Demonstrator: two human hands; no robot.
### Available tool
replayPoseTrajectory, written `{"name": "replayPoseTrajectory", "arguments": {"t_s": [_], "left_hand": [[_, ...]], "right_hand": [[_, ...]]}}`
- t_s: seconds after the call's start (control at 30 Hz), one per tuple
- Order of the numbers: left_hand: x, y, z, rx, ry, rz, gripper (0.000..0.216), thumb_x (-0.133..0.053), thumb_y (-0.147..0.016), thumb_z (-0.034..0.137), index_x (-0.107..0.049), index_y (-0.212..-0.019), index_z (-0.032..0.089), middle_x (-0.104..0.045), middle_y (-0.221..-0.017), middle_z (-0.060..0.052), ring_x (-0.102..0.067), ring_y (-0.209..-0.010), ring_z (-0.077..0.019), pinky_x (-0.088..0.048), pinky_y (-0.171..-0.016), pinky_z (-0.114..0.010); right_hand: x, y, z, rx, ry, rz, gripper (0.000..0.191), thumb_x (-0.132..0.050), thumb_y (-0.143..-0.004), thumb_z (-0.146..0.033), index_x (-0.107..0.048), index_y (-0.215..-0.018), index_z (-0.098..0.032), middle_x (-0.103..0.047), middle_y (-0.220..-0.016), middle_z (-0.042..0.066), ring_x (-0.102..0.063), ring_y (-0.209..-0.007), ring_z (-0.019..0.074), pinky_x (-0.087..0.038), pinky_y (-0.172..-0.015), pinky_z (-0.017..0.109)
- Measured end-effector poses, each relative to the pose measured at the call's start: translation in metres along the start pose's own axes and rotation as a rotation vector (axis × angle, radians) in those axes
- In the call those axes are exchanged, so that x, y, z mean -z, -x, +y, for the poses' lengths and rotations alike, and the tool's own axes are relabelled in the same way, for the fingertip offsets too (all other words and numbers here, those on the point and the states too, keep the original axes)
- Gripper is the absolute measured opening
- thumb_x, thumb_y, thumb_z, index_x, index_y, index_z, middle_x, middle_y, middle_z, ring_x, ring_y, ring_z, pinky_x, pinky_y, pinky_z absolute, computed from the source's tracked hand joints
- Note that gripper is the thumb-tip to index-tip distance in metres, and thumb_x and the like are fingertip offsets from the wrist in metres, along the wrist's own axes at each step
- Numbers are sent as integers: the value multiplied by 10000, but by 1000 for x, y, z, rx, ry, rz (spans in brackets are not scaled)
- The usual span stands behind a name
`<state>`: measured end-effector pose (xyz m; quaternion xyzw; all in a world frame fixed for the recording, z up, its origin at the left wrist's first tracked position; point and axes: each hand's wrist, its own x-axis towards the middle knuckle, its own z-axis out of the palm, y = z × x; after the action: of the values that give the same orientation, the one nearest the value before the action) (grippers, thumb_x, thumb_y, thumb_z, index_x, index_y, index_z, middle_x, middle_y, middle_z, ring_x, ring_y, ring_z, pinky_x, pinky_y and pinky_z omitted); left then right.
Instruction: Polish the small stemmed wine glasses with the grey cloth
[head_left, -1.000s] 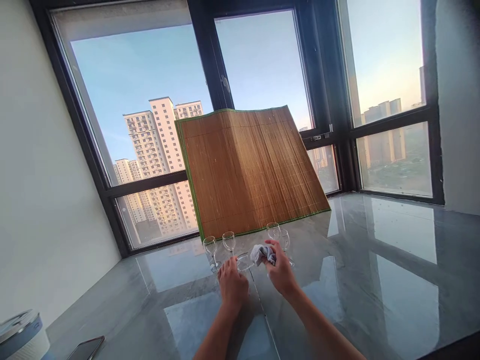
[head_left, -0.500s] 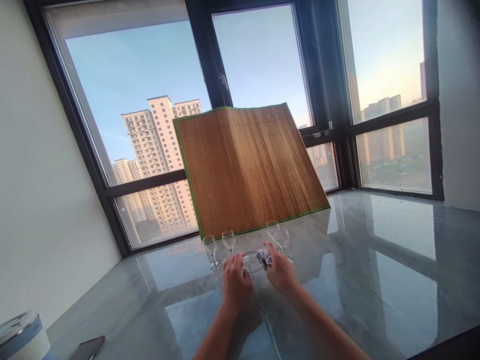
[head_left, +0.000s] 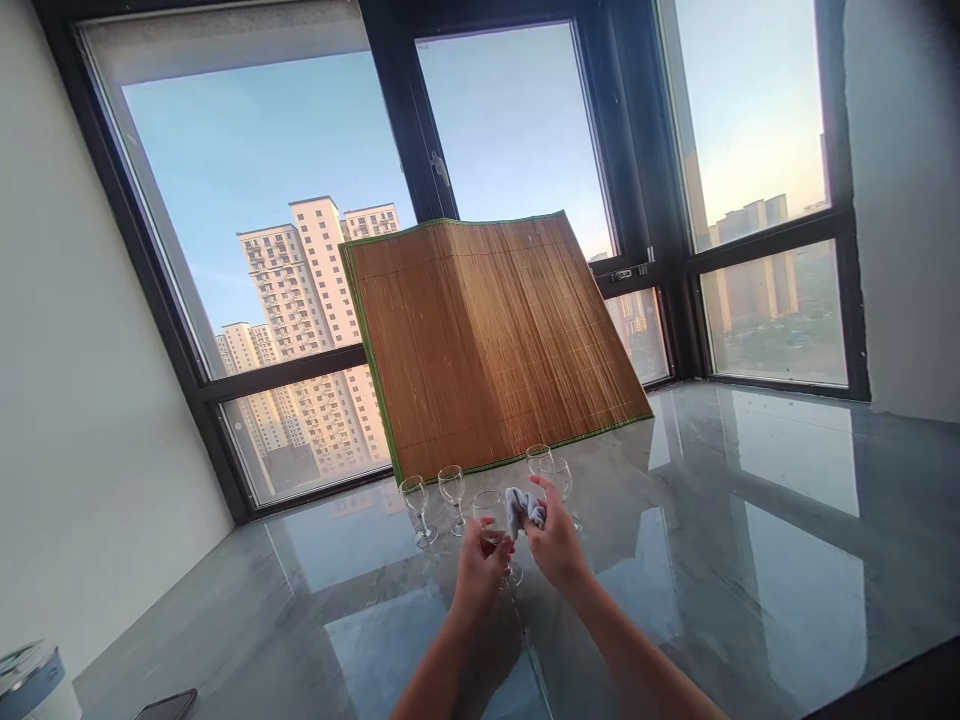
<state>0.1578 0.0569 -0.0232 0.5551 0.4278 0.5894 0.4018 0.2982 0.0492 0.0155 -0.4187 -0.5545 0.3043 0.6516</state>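
Note:
A clear stemmed wine glass (head_left: 487,503) is near upright, a little tilted, between my hands, its foot low over the tabletop or on it; I cannot tell which. The fingers of my left hand (head_left: 480,565) are closed around its bowl and stem. Bunched in my right hand (head_left: 556,545) is a grey cloth (head_left: 519,508), close against the right side of that glass. Two more wine glasses stand upright to the left, a nearer one (head_left: 415,495) and a farther one (head_left: 451,486). Behind my right hand are two others, partly hidden, one of them this glass (head_left: 555,478).
A folded bamboo mat (head_left: 495,340) with green edging leans against the window behind the glasses. On the glossy grey tabletop (head_left: 247,610), a phone (head_left: 169,705) and a blue-and-white cup (head_left: 34,680) sit at the lower left.
The glass has gone from lying sideways between my hands to near upright. My left hand has shifted its grip, and the cloth has moved slightly left and up.

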Motion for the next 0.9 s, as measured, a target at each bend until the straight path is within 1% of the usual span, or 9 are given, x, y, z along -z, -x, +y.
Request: {"name": "replayPoseTrajectory", "arguments": {"t_s": [0.1,0.2,0.3,0.37,0.43,0.53,0.6,0.73,0.9], "left_hand": [[-5,2,3,75,184,-39,565,-871,-556,422,-565,-968,187,-670,-859,-31,-622,-589,-146,-490,-500,-253],[-5,6,16,124,369,5,491,-867,-592,324,-582,-969,189,-681,-926,-44,-681,-759,-171,-548,-654,-270],[-2,7,30,101,502,127,386,-785,-667,184,-570,-986,218,-693,-1019,-57,-685,-986,-198,-548,-843,-304],[0,6,36,77,558,184,355,-721,-692,134,-546,-984,236,-699,-1057,-69,-662,-1086,-213,-535,-907,-330],[3,3,38,68,588,202,348,-683,-708,127,-518,-990,244,-705,-1073,-79,-648,-1127,-222,-525,-936,-355],[6,0,34,53,556,221,363,-685,-723,176,-480,-1014,249,-721,-1032,-77,-672,-1075,-226,-526,-908,-369],[9,0,27,22,430,237,387,-702,-727,232,-472,-1037,244,-727,-968,-68,-692,-995,-227,-536,-816,-345],[6,0,12,-42,114,184,375,-708,-713,292,-518,-1024,204,-707,-939,-71,-681,-924,-230,-497,-649,-281],[-22,-18,9,-37,-50,139,308,-714,-672,287,-619,-943,176,-689,-881,-53,-662,-802,-199,-513,-675,-294]], "right_hand": [[-1,3,10,18,247,-39,567,-488,-735,-141,-488,-1299,-203,-680,-891,44,-644,-819,208,-469,-764,316],[-3,7,19,-10,413,-152,622,-516,-699,-97,-516,-1313,-200,-688,-830,48,-644,-793,221,-438,-734,307],[-6,8,25,-95,366,-155,646,-525,-611,-29,-578,-1233,-195,-683,-799,53,-647,-796,235,-423,-708,302],[-9,6,27,-145,282,-156,612,-515,-583,-16,-593,-1166,-185,-670,-747,35,-648,-741,223,-430,-661,287],[-12,3,26,-184,215,-182,542,-512,-599,-37,-583,-1121,-165,-644,-663,6,-633,-616,202,-436,-574,272],[-12,0,17,-237,119,-190,473,-503,-670,-102,-530,-1140,-145,-626,-625,-13,-599,-502,181,-438,-482,263],[-9,1,7,-177,42,-102,459,-495,-736,-149,-484,-1195,-149,-651,-702,8,-621,-558,180,-475,-524,275],[-1,10,-11,148,7,103,401,-500,-833,-204,-466,-1233,-199,-689,-904,49,-657,-741,186,-507,-716,309],[1,19,-11,343,79,109,472,-510,-808,-142,-432,-1264,-236,-675,-1125,80,-659,-966,214,-496,-844,332]]}}
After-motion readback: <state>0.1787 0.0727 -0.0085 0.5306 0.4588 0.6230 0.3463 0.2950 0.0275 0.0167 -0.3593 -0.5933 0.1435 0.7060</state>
